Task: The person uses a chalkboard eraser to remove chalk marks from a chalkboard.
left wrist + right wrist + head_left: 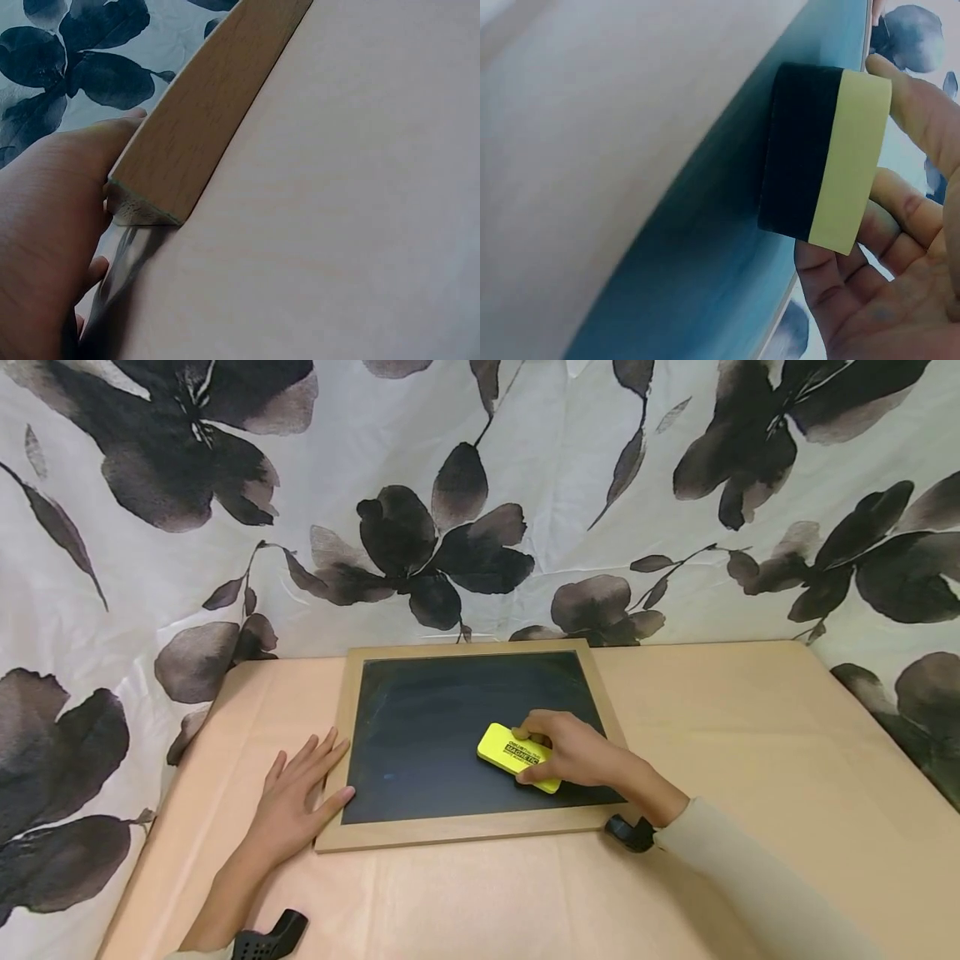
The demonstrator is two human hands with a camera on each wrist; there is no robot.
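Note:
A chalkboard (450,727) in a pale wooden frame (480,827) lies on the table. My right hand (573,752) grips a yellow magnetic board eraser (517,756) by its long sides, over the lower right part of the dark surface. In the right wrist view the eraser (847,161) shows a black layer turned toward the board; I cannot tell whether it presses on it. At the board's left edge my left hand (292,802) rests with fingers extended, its thumb and fingertips on the frame. The left wrist view shows the frame's corner (150,202) beside that hand.
A light tan cover lies over the table (750,735). Behind and at the sides hangs a white cloth (570,485) with dark flowers. Each wrist wears a black device, one at the left (270,935) and one at the right (630,832).

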